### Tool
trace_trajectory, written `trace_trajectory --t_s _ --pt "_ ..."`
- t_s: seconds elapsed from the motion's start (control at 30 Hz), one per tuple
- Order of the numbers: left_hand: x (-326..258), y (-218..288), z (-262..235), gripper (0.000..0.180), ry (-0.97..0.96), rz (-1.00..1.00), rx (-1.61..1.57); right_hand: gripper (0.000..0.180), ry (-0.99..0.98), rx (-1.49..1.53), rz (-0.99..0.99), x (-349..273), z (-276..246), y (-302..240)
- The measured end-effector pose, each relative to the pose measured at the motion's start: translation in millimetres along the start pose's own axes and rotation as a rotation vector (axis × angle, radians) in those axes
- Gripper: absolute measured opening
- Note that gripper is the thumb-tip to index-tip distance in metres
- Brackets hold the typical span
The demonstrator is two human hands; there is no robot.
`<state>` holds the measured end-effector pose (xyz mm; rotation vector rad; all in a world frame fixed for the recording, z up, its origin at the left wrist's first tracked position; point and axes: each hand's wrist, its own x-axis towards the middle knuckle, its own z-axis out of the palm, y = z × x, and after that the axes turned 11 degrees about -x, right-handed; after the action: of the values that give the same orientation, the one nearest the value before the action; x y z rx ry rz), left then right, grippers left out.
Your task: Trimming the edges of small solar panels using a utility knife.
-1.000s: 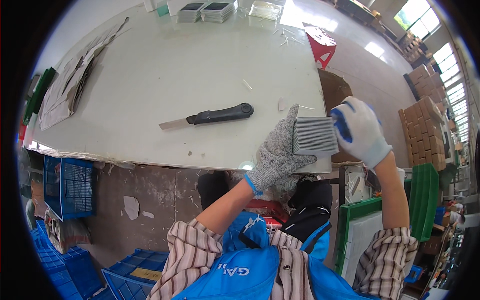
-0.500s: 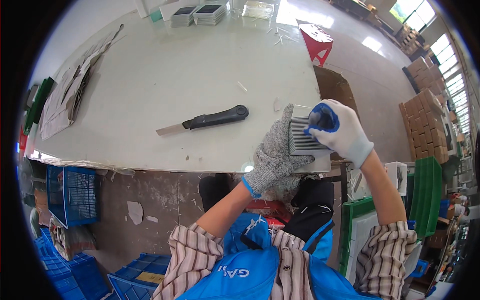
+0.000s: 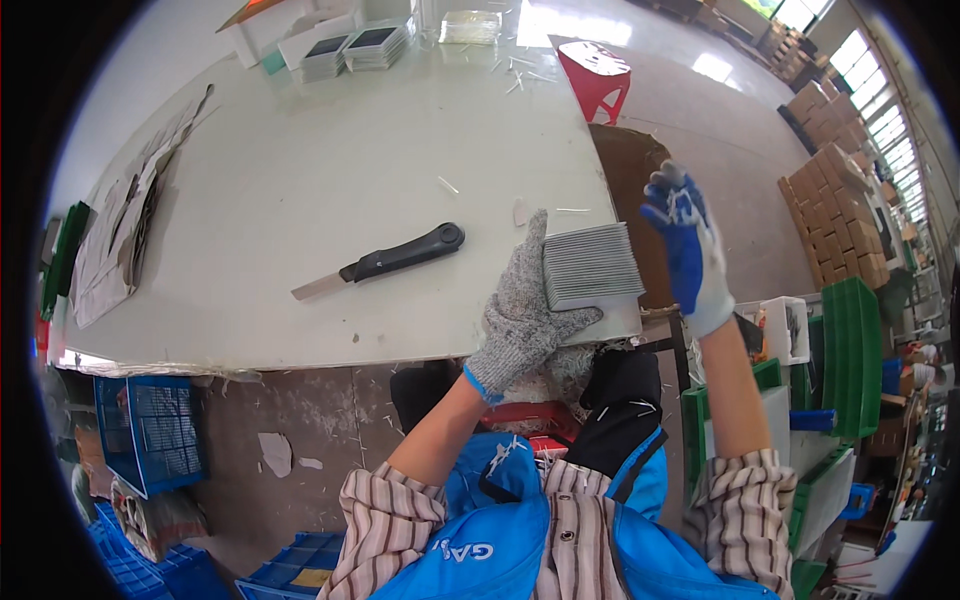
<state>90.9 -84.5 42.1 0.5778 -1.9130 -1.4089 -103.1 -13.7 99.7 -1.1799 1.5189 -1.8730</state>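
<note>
My left hand (image 3: pixel 527 312), in a grey knit glove, is wrapped round the near left corner of a stack of thin grey-edged plates (image 3: pixel 595 263) at the table's right edge. Its thumb lies along the near side and its fingers along the left side. My right hand (image 3: pixel 690 240), in a white glove with a blue palm, is raised off the stack to the right, by a brown carton (image 3: pixel 632 170). Its fingers are apart, and small white bits show against the palm; whether they cling or fall I cannot tell. A black-handled utility knife (image 3: pixel 400 255) lies left of the stack.
White strips (image 3: pixel 518 75) are scattered on the pale table (image 3: pixel 270 220). Flat stacks of dark-faced panels (image 3: pixel 375 45) stand at the back. Paper sheets (image 3: pixel 125 225) lie at the left. A red stool (image 3: pixel 598 80) stands past the right edge, green crates (image 3: pixel 850 350) at the right.
My right hand has left the top of the stack and moved right, its fingers opening from a curl. My left hand still holds the stack. The whole view has shifted slightly.
</note>
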Motion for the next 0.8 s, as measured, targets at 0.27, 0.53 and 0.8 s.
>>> trace_trajectory --t_s 0.27,0.53,0.8 --pt "-2.5 0.3 1.9 0.128 -0.006 -0.015 0.012 0.064 -0.117 0.351 0.309 -43.0 29.0 24.9" --pt "2.8 8.2 -0.6 0.109 0.046 0.206 0.124 0.034 -0.019 0.127 0.258 -44.6 30.5 36.7" --pt "67.4 87.1 1.7 0.058 -0.380 0.227 0.932 0.044 -0.049 -0.537 -0.001 -22.3 -1.4 62.1"
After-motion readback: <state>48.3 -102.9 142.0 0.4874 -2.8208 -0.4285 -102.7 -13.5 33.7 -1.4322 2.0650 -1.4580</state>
